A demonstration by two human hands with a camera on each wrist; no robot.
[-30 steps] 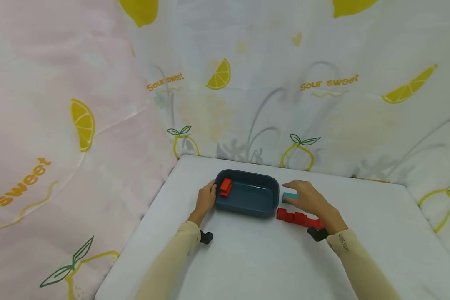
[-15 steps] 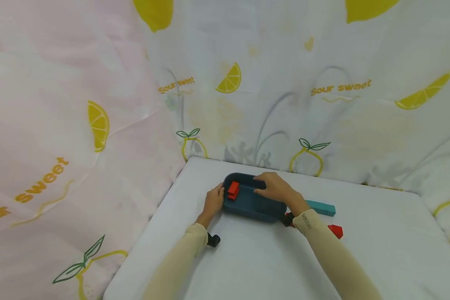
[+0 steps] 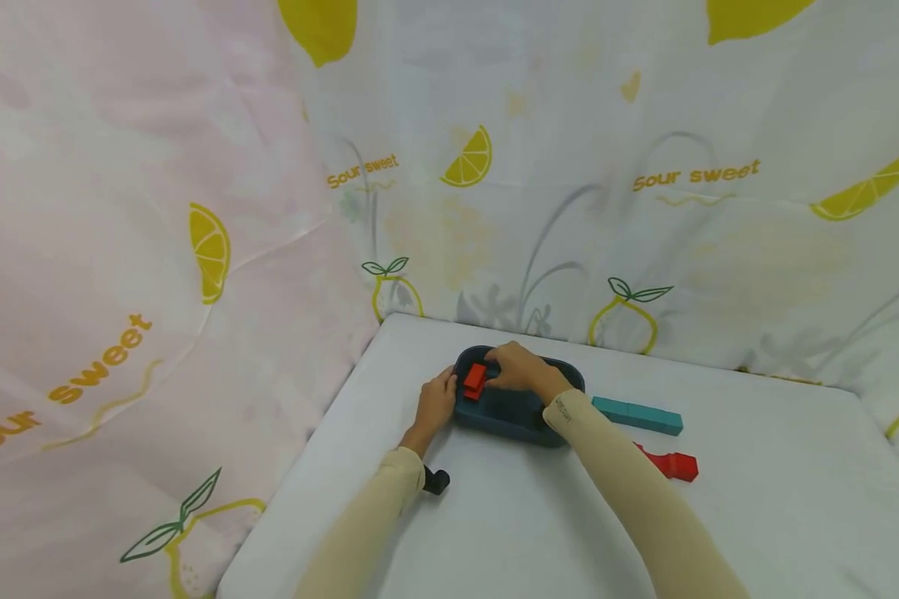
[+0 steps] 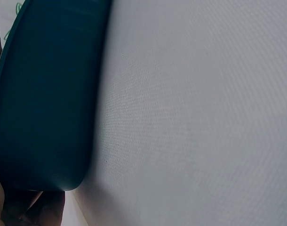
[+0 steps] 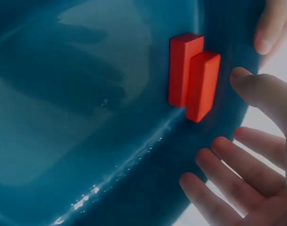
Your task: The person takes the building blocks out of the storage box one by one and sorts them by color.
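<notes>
My left hand [image 3: 437, 403] grips the left end of a dark blue-green tray [image 3: 513, 430]; its fingertips show at the rim in the right wrist view, and the tray's outer wall [image 4: 49, 103] fills much of the left wrist view. Inside, near that end, two red blocks [image 5: 181, 70] lie one against the other, slightly offset. Over the tray is my right hand [image 3: 519, 366], thumb and fingers spread apart and pointing toward the blocks. Nothing sits between its fingers. In the right wrist view its thumb [image 5: 256, 89] is close beside the nearer block.
Right of the tray, a row of teal blocks [image 3: 637, 414] lies on the white table [image 3: 532, 532]. In front of it is a row of red blocks [image 3: 677, 466], partly hidden by my right sleeve. A lemon-printed cloth [image 3: 434, 233] stands behind the table.
My right hand has moved left, from beside the teal blocks to over the tray near the two red blocks. The teal row now shows. The left hand stays on the tray; the view has shifted slightly.
</notes>
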